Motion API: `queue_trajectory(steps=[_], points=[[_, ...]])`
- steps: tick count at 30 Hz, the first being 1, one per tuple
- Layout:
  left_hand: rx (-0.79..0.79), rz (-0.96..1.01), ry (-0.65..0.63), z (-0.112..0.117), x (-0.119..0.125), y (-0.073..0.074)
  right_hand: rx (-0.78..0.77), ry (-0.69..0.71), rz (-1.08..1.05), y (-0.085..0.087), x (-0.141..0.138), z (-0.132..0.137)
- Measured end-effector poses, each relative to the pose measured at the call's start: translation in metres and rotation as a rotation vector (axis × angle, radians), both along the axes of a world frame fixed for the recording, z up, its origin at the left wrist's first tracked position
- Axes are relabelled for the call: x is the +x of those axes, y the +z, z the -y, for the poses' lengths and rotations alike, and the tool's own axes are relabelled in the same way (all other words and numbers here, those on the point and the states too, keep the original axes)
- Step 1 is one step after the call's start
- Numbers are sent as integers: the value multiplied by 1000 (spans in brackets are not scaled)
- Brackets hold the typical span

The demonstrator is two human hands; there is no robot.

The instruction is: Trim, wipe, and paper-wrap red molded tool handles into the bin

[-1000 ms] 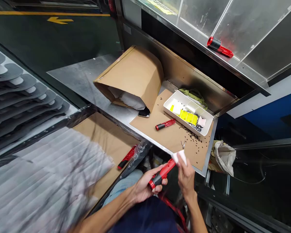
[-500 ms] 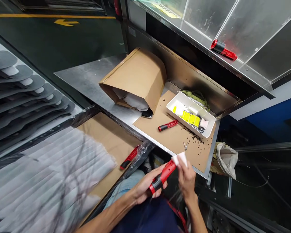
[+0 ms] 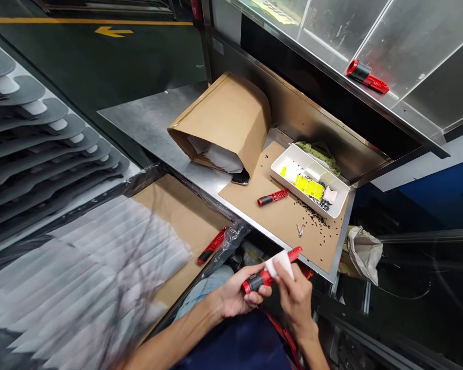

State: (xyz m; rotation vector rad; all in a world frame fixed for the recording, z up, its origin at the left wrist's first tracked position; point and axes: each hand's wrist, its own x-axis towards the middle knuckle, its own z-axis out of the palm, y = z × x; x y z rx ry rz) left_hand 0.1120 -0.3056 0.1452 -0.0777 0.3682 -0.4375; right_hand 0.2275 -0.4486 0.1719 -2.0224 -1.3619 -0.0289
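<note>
The left hand (image 3: 241, 293) is clenched around the black grip of a red hand tool (image 3: 259, 278), fingers curled beneath it, and holds the tool over the person's lap, just off the edge of a steel shelf. The right hand (image 3: 295, 300) is pinching a white cloth (image 3: 280, 266) against the tool's red shaft, with thumb and fingers closed on it (it could be paper; hard to say from up here). The tool's red tip sticks out past the cloth, toward the shelf.

On the steel shelf (image 3: 165, 121) lies a cardboard sheet (image 3: 278, 226), dotted with small black bits (image 3: 312, 218) that scatter around a white tray (image 3: 320, 163). The tray holds yellow labels (image 3: 308, 187), among other small pieces. A short red marker (image 3: 273, 197) lies on the cardboard just beside the tray, and two small metal pins (image 3: 300, 230) sit nearer the shelf's edge. A folded brown paper cover (image 3: 224, 118) stands on the steel, with a phone (image 3: 241, 178) poking out from under it. Another red tool (image 3: 213, 245) lies on a lower piece of cardboard to the left, and one more (image 3: 367, 76) sits up on a glass shelf (right at its front edge). A crumpled bag (image 3: 364, 254) is tucked just past the shelf's right corner.
</note>
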Motion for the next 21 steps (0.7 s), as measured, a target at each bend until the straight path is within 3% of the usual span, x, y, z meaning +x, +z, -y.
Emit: queue_trajectory(steps=[3,7,10,12,16,21], points=[[-71,16,21,1,0,-1,8,-45,19,4,-3,0],[-160,28,-17,0,-1,2,57,142,-9,4,0,3],[-166,9,-1,-2,0,6,34,75,19,5,4,5],[-101,-24,-5,-2,2,9,14,37,-2,6,2,3],[179,-155,21,1,7,11,-21,65,-92,9,-6,-5],[330,-230,91,8,14,11,-54,-132,-207,13,-6,-12]])
